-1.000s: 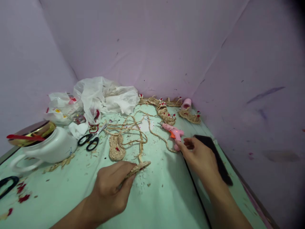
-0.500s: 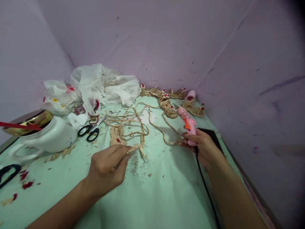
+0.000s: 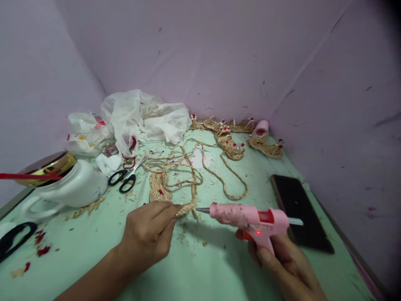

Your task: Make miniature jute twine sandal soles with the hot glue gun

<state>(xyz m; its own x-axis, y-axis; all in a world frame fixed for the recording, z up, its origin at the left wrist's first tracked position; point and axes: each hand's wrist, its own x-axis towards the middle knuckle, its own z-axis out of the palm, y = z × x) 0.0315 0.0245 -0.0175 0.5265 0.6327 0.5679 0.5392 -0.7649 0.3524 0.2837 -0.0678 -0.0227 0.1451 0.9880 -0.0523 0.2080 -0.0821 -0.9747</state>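
Pink glue gun: right grip wraps handle; looks light, stiff, nozzle probably hot. Straw braid pinched in left grip, likely soft; best held clear of nozzle.

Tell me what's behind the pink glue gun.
Green table cover and, past its rear end, a dark phone. The glue gun and its glue stick hide part of the phone's left edge; whatever the gun's body covers can't be seen.

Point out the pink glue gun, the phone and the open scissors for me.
Pink glue gun point(image 3: 233, 214): head view, on its barrel.
Phone point(image 3: 300, 213): head view, on its dark face.
Scissors point(image 3: 128, 184): head view, on a black handle.
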